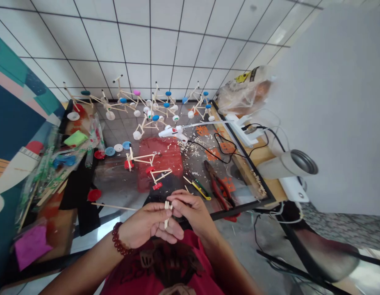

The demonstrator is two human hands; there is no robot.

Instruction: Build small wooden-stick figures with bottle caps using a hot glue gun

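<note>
Out to the right of my right hand (191,207) and farther off, I see a white power strip (244,133) with a black plug (249,129), a pale cylindrical container (277,166) and a printed plastic bag (242,96). Ahead rises a white-tiled wall (165,49); left of my left hand (149,221), a painted rocket (17,170).

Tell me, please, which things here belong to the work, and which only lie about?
Likely work: short sticks in left hand; stick models; loose caps; glue gun; pliers.

Probably lying about: plastic bag; grey cylinder; purple sheet.
</note>
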